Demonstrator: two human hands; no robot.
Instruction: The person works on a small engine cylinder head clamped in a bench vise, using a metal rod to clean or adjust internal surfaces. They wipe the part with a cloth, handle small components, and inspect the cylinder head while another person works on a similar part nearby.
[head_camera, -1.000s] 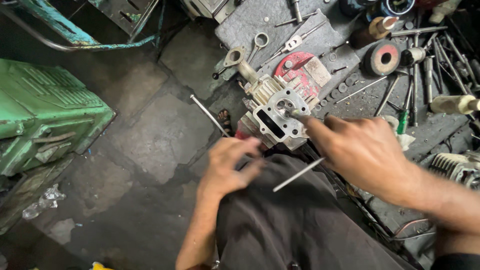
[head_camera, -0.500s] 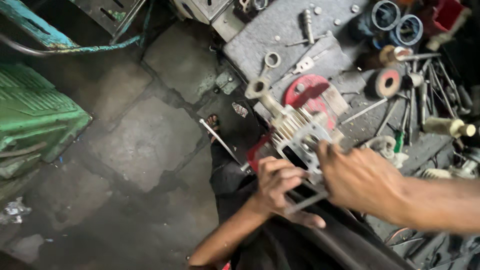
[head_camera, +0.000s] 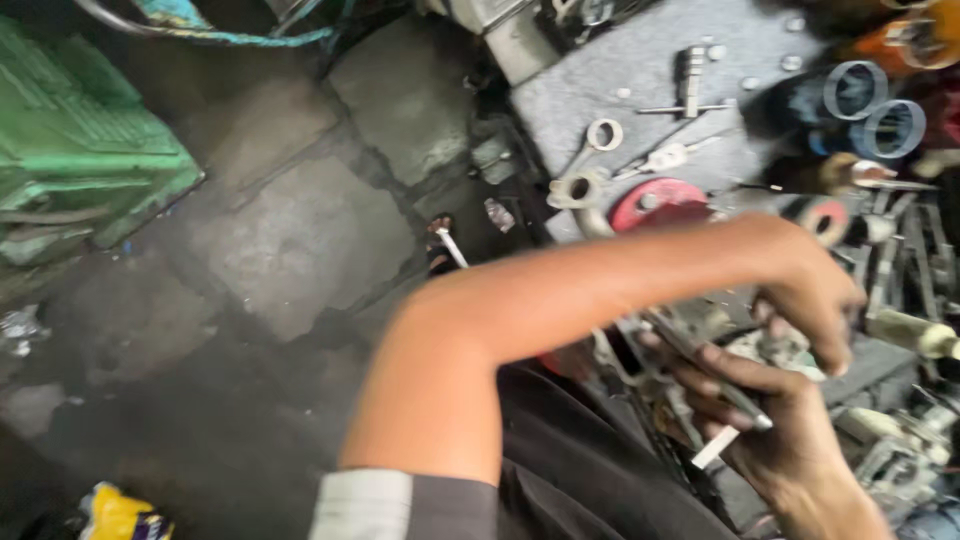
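Observation:
My left arm crosses the view from the lower left, and my left hand (head_camera: 812, 292) curls down over a grey metal engine part (head_camera: 782, 348), fingers on its top. The part is mostly hidden behind both hands. Just below, my right hand (head_camera: 775, 430) is closed around a thin metal rod (head_camera: 700, 365) that slants up to the left under my left wrist. A short white-tipped piece (head_camera: 716, 450) sticks out below the fingers. My dark trousers fill the bottom centre.
A grey bench top (head_camera: 640, 60) carries a red disc (head_camera: 655, 205), a ring spanner (head_camera: 600, 138), a T-handle socket tool (head_camera: 690, 82), blue rings (head_camera: 872, 112) and several more tools at the right. A green crate (head_camera: 80, 165) stands left on the stone floor (head_camera: 290, 235).
My left forearm has swung right across the view and its hand now lies over the engine part. My right hand has dropped lower with the rod. The view has shifted closer.

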